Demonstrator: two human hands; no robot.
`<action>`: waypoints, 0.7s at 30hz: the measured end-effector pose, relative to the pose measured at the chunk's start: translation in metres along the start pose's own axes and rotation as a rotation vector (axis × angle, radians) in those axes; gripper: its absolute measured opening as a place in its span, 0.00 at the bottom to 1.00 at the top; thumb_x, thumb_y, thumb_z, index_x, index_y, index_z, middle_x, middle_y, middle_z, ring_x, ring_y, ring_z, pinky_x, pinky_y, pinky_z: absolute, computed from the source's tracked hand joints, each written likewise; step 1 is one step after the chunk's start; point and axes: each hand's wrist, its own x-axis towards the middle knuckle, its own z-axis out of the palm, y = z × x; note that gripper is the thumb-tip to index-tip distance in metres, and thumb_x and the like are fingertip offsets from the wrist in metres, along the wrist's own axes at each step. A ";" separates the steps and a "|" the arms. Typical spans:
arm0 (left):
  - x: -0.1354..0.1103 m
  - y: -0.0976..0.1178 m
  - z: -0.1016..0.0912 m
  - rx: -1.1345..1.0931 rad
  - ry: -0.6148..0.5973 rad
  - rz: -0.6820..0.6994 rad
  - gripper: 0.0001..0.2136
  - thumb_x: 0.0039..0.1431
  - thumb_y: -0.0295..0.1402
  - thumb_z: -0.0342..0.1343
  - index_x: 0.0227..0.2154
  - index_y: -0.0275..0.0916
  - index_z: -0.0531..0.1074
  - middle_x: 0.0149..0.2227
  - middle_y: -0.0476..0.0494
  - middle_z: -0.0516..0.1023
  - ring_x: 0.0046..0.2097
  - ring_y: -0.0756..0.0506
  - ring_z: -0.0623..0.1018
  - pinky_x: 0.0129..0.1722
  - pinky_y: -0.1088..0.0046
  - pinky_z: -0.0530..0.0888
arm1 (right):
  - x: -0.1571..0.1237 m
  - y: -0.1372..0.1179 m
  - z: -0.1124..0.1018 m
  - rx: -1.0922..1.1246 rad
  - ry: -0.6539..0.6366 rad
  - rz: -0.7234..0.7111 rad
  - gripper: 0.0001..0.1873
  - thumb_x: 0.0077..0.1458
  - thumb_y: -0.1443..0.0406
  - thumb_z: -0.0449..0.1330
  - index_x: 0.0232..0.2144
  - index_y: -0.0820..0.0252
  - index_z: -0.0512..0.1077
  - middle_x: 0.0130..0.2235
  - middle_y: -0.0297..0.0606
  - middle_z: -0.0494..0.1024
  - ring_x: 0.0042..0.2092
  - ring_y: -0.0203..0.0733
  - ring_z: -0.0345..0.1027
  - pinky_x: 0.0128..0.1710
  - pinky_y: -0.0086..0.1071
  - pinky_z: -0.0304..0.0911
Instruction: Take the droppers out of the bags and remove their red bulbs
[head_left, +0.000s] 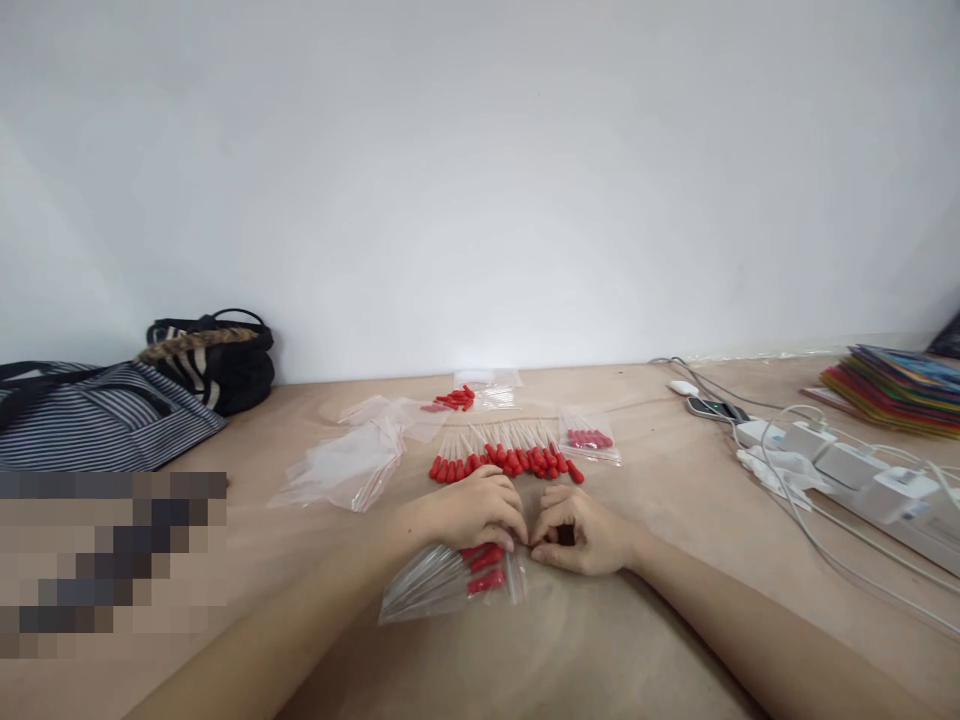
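A clear zip bag (424,590) lies in front of me with several red-bulbed glass droppers (486,580) inside, bulbs towards its zip end on the right. My left hand (480,512) reaches over the bag, its fingers bent and closed at the zip edge. Facing it, my right hand (583,532) makes a pinch of thumb and forefinger at the far corner of the same edge; the fingertips of both hands nearly touch. Just beyond my hands, a row of loose droppers (517,460) has its red bulbs pointing towards me.
Empty zip bags (345,465) lie left of the row. A filled bag (592,440) is on its right, another packet with red bulbs (457,398) behind. Chargers and cables (847,465), a phone-like device (716,408) and coloured folders (892,390) occupy the right; bags (112,410) the left.
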 end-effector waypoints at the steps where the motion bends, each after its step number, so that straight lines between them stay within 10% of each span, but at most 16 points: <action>1: 0.002 0.000 0.000 0.030 -0.007 0.020 0.07 0.52 0.27 0.56 0.30 0.48 0.75 0.34 0.51 0.76 0.42 0.46 0.71 0.51 0.65 0.56 | 0.000 0.001 -0.001 0.012 -0.007 0.009 0.09 0.50 0.61 0.57 0.24 0.58 0.73 0.23 0.33 0.70 0.28 0.34 0.62 0.31 0.29 0.59; 10: 0.025 -0.009 -0.009 0.131 -0.298 -0.068 0.05 0.46 0.28 0.62 0.22 0.40 0.70 0.29 0.49 0.71 0.38 0.45 0.70 0.37 0.72 0.65 | -0.002 0.005 -0.004 0.018 -0.003 0.035 0.06 0.48 0.62 0.58 0.25 0.59 0.72 0.23 0.31 0.69 0.27 0.33 0.62 0.30 0.28 0.59; 21: 0.001 -0.016 -0.015 -0.048 -0.209 -0.029 0.05 0.48 0.26 0.60 0.30 0.40 0.73 0.31 0.49 0.74 0.36 0.48 0.72 0.36 0.77 0.67 | 0.000 -0.003 0.001 0.027 0.036 0.034 0.06 0.48 0.63 0.58 0.25 0.59 0.73 0.21 0.31 0.66 0.26 0.33 0.60 0.29 0.27 0.58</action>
